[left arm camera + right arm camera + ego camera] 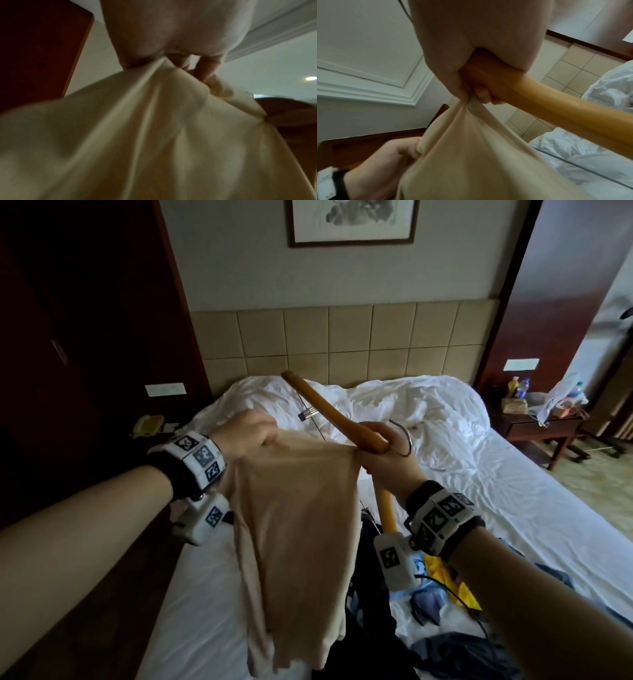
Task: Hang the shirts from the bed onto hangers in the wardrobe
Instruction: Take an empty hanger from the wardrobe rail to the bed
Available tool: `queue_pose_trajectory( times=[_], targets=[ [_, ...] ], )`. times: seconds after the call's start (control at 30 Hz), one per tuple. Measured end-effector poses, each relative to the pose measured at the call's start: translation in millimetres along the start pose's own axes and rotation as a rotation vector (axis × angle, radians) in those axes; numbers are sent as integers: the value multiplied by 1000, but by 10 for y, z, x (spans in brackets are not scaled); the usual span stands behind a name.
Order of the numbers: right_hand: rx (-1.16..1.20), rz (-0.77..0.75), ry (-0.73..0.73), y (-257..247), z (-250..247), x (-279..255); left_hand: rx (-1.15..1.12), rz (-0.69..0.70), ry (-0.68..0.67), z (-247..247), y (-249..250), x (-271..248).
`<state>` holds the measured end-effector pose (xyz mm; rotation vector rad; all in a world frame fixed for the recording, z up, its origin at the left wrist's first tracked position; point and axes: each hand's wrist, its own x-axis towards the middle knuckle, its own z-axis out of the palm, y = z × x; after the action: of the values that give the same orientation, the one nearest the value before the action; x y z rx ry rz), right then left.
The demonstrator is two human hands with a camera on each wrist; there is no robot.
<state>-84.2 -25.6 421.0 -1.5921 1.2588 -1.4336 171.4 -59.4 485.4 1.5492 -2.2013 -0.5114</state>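
A beige shirt [294, 529] hangs in the air above the bed [513, 494], stretched between both hands. My left hand [245, 433] grips its top left edge, fingers curled into the cloth [163, 108]. My right hand [380, 455] grips the middle of a yellow wooden hanger [322, 402] together with the shirt's top right corner [471, 135]. One hanger arm [565, 109] points up and back toward the headboard; the other [387, 508] drops down behind the shirt. The metal hook [406, 436] sticks out to the right of my fist.
A dark wardrobe [68, 337] stands at the left. More clothes, dark, blue and yellow [445, 580], lie in a heap at the near end of the bed. A crumpled white duvet [411, 402] lies by the headboard. A nightstand [541, 419] with bottles sits right.
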Motion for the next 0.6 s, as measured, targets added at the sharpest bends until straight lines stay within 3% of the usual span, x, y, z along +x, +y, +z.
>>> queue_pose_trajectory(
  times=[0.07,0.2,0.3,0.6],
  targets=[
    [4,-49,-43,-86,22,-11,-73,-4,-37,106,59,-110],
    [11,-88,-100,-206,136,-61,-294,210,-125,413,374,-204],
    [53,-72,-104,-210,126,-75,-465,222,-110,554,425,-169],
    [98,56,-186,-137,-41,-327,-391,186,-213,698,424,-213]
  ],
)
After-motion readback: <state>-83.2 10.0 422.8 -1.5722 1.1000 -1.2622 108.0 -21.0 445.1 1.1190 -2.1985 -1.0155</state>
